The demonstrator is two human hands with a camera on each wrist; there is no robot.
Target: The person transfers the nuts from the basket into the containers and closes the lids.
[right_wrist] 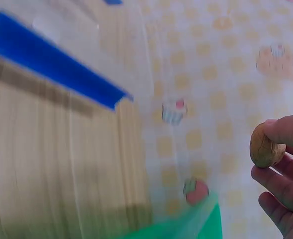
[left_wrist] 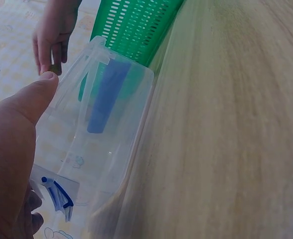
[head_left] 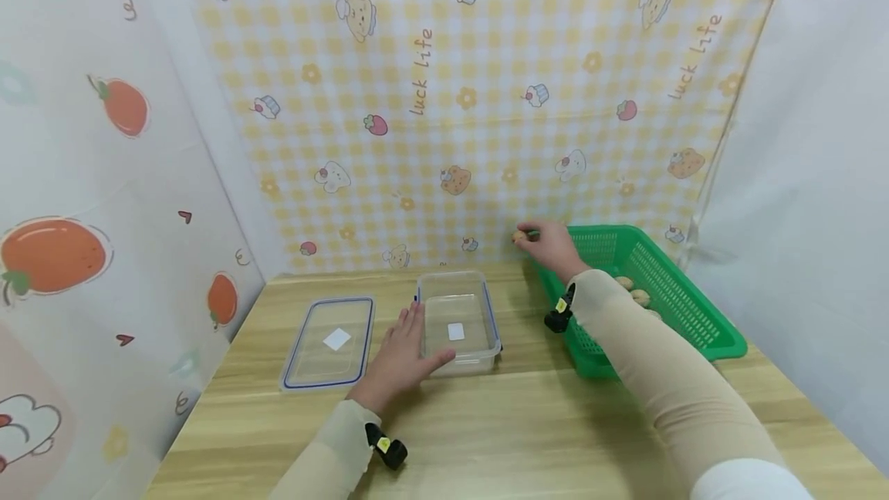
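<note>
Head view: my left hand (head_left: 399,359), fingers straight and thumb spread, lies at the clear box (head_left: 478,365); my right hand (head_left: 550,245) pinches 1 walnut (head_left: 518,236) by the green basket (head_left: 675,295), at its far left corner. Left wrist view: my thumb stretches out beside the box. Right wrist view: thumb and fingertips pinch the walnut; I judge this a transfer, next calling for a steady carry boxward.

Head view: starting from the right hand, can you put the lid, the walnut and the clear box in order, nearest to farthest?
1. Walnut: pinched in the right hand.
2. Clear box: to that hand's left.
3. Lid: farther left, past the box.
</note>
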